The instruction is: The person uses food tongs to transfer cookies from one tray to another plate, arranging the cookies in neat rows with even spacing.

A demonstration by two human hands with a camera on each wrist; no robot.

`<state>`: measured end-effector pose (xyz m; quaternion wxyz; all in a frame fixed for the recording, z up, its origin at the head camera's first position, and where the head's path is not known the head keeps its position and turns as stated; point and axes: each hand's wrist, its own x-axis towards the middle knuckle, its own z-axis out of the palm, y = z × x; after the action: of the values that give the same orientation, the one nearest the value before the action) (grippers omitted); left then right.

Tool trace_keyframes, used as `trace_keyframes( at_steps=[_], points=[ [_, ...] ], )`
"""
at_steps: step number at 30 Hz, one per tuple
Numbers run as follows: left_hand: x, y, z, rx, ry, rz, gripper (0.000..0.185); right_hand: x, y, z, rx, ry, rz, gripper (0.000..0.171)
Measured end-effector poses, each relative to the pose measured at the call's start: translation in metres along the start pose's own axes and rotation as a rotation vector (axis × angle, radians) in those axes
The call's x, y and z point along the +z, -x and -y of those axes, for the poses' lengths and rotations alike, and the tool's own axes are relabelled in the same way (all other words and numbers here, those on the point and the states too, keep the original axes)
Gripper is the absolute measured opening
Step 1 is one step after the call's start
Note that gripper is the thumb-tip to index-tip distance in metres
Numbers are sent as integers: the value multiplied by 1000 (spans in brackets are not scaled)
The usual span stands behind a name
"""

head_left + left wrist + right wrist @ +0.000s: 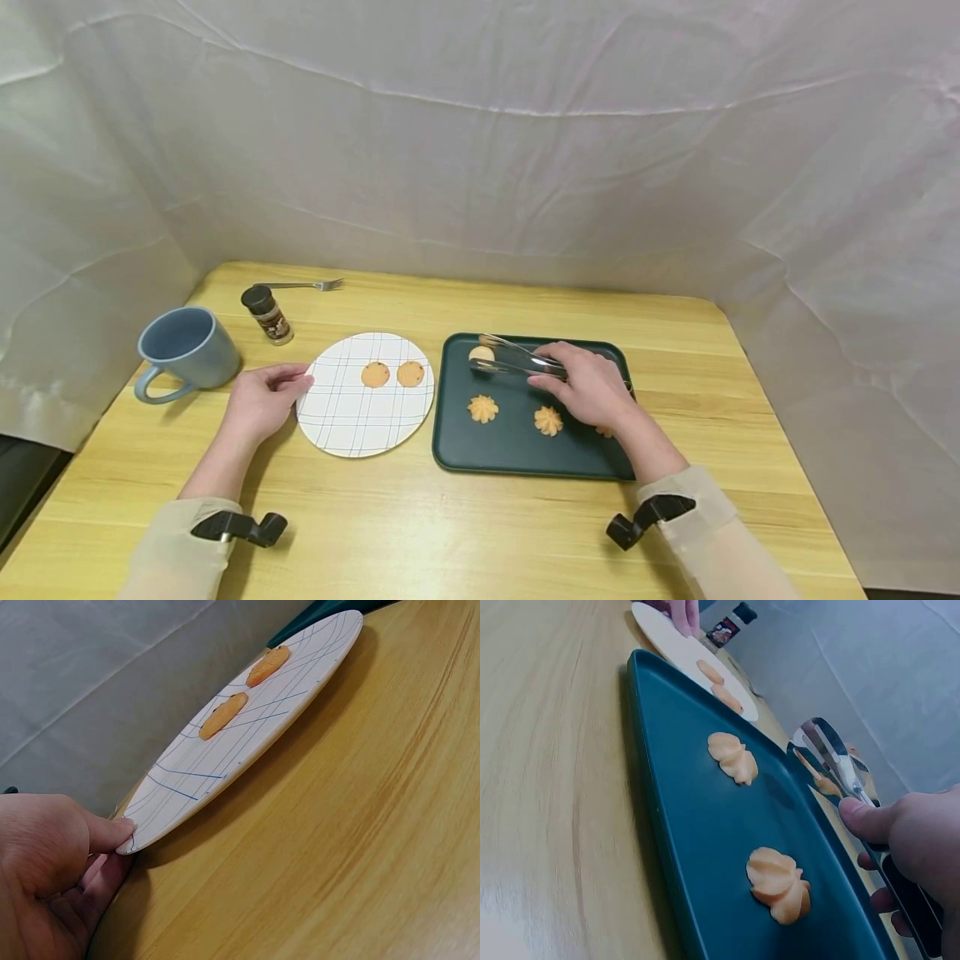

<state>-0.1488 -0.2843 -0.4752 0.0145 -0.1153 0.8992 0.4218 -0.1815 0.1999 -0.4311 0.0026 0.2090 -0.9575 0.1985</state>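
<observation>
From my remote seat, the far left of the tabletop [465, 517] carries a blue mug [187, 348] with its handle toward me, then a small spice jar [267, 315] with a dark cap, and a fork [300, 286] lying behind it near the back edge. Next comes my left hand [262, 400], resting on the wood with its fingers [112, 829] lightly curled and its thumb tip touching the near-left rim of the white grid-lined plate [337, 417]; the wrist view shows that contact, though I cannot tell whether the rim is truly pinched. Two flat round cookies [392, 374] lie side by side on the far half of the plate. Just beside the plate, to the right, sits the dark green tray [517, 454]. On it are two swirl-shaped cookies [516, 414] in a row, another partly hidden under my wrist, and a pale round cookie [481, 354] at the far left corner. My right hand [592, 387] is over the tray, fingers [866, 821] wrapped around metal tongs [517, 357], whose tips reach to that pale cookie; whether they grip it I cannot tell.
</observation>
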Motion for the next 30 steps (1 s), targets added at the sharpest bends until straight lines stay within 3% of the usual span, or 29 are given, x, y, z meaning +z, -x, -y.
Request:
trace_keyframes(
  at_steps=[30],
  points=[
    [-1,0,-2,-12,5,15,41,15,-21,49,-117,-49,22,46]
  ],
)
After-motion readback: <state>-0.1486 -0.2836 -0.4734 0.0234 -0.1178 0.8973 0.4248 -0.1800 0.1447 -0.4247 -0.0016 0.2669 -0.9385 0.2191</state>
